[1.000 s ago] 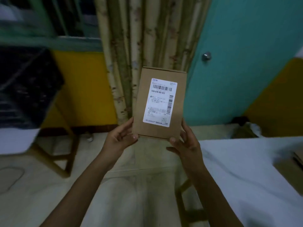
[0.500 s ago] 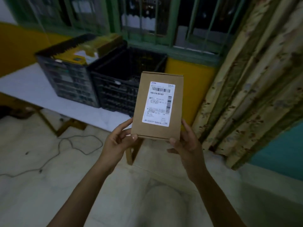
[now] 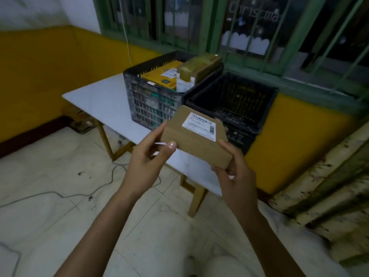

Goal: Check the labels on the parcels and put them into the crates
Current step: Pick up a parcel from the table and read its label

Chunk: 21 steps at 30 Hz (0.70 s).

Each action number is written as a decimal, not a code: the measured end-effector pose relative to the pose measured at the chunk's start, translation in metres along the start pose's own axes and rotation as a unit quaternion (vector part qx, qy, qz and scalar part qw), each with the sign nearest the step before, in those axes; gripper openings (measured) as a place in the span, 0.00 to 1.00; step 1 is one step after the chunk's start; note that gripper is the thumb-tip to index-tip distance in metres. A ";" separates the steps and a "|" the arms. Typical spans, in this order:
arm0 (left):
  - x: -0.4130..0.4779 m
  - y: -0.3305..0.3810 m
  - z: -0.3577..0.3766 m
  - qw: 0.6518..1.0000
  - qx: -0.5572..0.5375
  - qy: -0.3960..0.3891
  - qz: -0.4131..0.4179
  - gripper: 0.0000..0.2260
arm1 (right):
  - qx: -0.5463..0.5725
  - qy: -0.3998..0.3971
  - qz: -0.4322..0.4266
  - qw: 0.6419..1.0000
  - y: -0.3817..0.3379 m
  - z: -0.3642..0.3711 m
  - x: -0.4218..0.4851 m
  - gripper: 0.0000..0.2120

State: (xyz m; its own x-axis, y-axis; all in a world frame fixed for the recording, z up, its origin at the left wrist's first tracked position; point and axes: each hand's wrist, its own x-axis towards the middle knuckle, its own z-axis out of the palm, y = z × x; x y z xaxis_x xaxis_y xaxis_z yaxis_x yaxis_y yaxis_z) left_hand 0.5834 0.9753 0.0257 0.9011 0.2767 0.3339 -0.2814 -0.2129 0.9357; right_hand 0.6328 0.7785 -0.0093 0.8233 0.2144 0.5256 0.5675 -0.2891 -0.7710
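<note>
A flat brown cardboard parcel (image 3: 191, 139) with a white barcode label (image 3: 200, 125) on top is tilted nearly level in front of me. My left hand (image 3: 148, 156) pinches its near left edge, thumb on top. My right hand (image 3: 232, 166) grips its near right corner. Behind it on a white table (image 3: 103, 100) stand two dark plastic crates. The left crate (image 3: 151, 100) holds several yellow and tan parcels. The right crate (image 3: 257, 108) looks empty inside. The parcel hangs just in front of the gap between them.
A green barred window (image 3: 219, 27) and yellow wall (image 3: 50, 66) run behind the table. A patterned curtain (image 3: 329, 186) hangs at the right. A cable (image 3: 60, 194) trails over the tiled floor at the left. Wooden table legs (image 3: 196, 196) stand close ahead.
My view has swung left from the curtain to the crates and table. The parcel has tipped from upright, label facing me, to nearly flat, and has moved closer to the crates.
</note>
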 end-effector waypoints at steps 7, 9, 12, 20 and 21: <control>0.127 -0.005 -0.067 0.994 0.083 -0.007 0.071 0.23 | 0.006 0.021 -0.079 0.997 -0.001 0.068 0.115 0.18; 0.174 -0.004 -0.087 0.992 0.073 -0.026 0.101 0.19 | 0.022 0.030 -0.094 0.995 0.000 0.089 0.161 0.17; 0.245 -0.013 -0.109 0.992 0.089 -0.035 0.082 0.15 | 0.070 0.055 -0.083 0.993 0.006 0.115 0.233 0.18; 0.359 -0.096 -0.153 0.961 0.269 -0.064 -0.005 0.12 | 0.118 0.061 -0.018 0.991 0.052 0.175 0.358 0.05; 0.373 -0.105 -0.156 0.953 0.291 -0.084 -0.001 0.12 | 0.127 0.054 -0.006 0.990 0.060 0.183 0.367 0.05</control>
State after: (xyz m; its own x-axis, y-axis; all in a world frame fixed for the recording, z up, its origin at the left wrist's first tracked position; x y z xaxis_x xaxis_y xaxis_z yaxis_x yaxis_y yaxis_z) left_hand 0.8976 1.2467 0.0695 0.9556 0.1337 0.2627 -0.0924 -0.7103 0.6978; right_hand 0.9664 1.0107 0.0718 0.8212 0.1116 0.5597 0.5665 -0.0411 -0.8230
